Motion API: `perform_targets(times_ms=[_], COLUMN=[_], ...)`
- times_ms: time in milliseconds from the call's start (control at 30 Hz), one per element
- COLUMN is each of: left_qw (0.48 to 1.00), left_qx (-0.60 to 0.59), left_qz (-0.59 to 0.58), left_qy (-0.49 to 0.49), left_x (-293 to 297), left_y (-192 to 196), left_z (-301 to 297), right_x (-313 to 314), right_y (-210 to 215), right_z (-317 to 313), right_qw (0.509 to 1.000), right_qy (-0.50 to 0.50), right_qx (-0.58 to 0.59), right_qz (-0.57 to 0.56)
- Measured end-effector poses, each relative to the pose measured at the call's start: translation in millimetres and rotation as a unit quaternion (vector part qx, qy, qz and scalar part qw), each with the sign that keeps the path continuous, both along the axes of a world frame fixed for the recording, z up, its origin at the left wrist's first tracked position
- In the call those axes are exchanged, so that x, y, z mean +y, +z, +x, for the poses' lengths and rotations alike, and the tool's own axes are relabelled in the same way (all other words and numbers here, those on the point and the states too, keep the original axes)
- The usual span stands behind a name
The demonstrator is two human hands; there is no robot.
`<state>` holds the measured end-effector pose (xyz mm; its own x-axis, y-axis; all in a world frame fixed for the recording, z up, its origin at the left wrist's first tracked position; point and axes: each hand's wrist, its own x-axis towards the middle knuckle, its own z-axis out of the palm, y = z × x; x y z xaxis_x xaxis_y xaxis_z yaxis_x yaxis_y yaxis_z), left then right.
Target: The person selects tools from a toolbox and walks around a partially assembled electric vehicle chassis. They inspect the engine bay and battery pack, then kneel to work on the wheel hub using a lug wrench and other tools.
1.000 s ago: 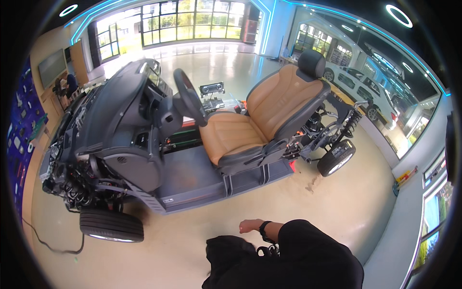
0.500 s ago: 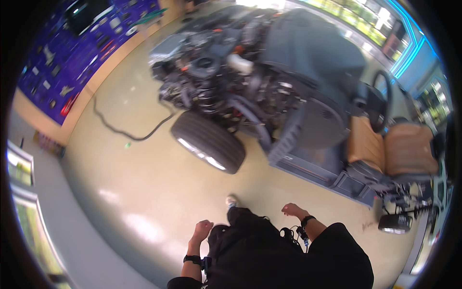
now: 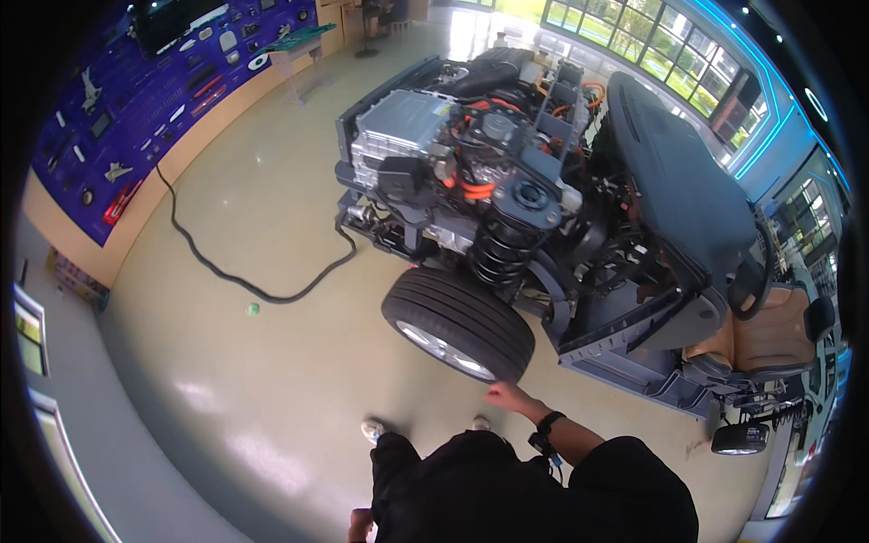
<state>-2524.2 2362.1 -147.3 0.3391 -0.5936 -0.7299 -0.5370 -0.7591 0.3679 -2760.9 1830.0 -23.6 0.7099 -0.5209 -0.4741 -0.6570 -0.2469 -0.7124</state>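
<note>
My right hand [image 3: 510, 397] swings forward, loosely closed with nothing seen in it, and a dark watch-like band [image 3: 546, 430] is on its wrist. In the picture it lies just below the front tyre [image 3: 462, 317] of a bare car chassis, apart from it as far as I can tell. Low at the bottom edge, my left hand [image 3: 360, 522] hangs beside my dark clothing. Its fingers are mostly hidden. Ahead, the chassis shows a silver box-shaped unit [image 3: 407, 119], orange cables [image 3: 475, 191] and a black coil spring [image 3: 502, 251].
A black cable [image 3: 240, 279] curves across the floor between the tool wall [image 3: 109, 118] and the chassis, near a small green object [image 3: 253, 309]. Right of the engine bay are a dark dashboard [image 3: 683, 172] and tan seats [image 3: 769, 330]. A small table [image 3: 294, 47] stands far left.
The view has shifted left and closer, so the chassis looks nearer and further right. My right hand has swung forward and left; my left hand has dropped back to the lower edge.
</note>
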Motion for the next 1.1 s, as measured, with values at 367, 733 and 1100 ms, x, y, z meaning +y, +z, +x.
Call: perform_targets(times_ms=[367,733,1100], left_qw=[0.984,0.994,0.978], left_qx=[0.017,0.002,0.075], left_qz=[-0.037,-0.027,-0.056], left_qy=[0.171,0.103,0.186], left_x=[-276,-390,-442], left_y=[111,111,57], left_z=[392,674,929], right_x=[-5,-236,-470], right_y=[-31,-28,-11], right_z=[157,678,1029], right_qw=[0.932,0.982,0.986], right_qy=[-0.103,0.188,0.162], right_qx=[0.283,0.008,-0.034], right_qz=[0.203,-0.001,-0.023])
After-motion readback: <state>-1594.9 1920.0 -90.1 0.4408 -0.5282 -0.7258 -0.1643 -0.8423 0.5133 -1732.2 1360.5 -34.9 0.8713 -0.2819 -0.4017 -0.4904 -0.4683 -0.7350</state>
